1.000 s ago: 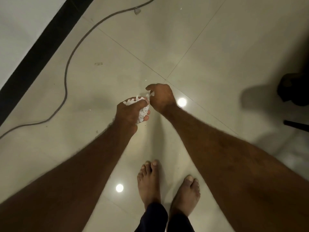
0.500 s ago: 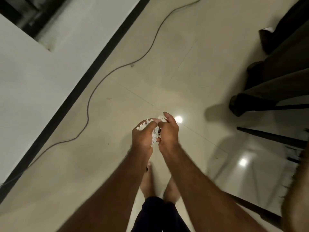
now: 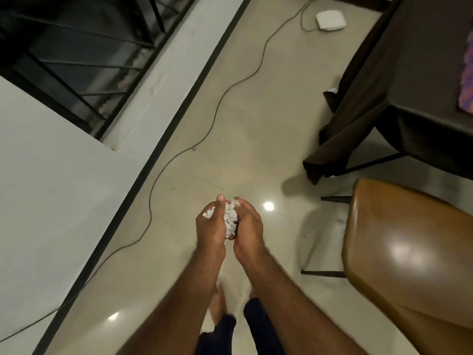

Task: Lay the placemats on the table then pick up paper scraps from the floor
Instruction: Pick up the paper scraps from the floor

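Both your hands are curled round one wad of white paper scraps (image 3: 230, 218), held above the floor (image 3: 256, 139) in front of you.
- Left hand (image 3: 211, 228): fingers clenched over the wad, thumb pointing forward along its top; a bit of paper pokes out on its outer side.
- Right hand (image 3: 250, 226): cupped against the other side of the wad, fingertips curled onto the top. The two hands touch at the heel.
- The wad sits between the palms. Only its top and middle show.

Your bare feet (image 3: 217, 310) and dark trousers (image 3: 252, 326) are directly below your forearms, partly hidden.

Placemat (image 3: 467, 73): purple patterned, lying on the tabletop, mostly cut off by the frame.

Around you:
- Table (image 3: 414, 60) on your right, under a dark cloth that hangs off its near corner almost to the floor.
- Tan chair (image 3: 409, 242) just beside the table, nearer you, seat glossy.
- Thin cable (image 3: 215, 116) snakes along the floor beside the black skirting (image 3: 153, 162) of the left wall and ends at a white box (image 3: 330, 20) at the floor's far edge.
- Dark window grille (image 3: 76, 47) in that wall.
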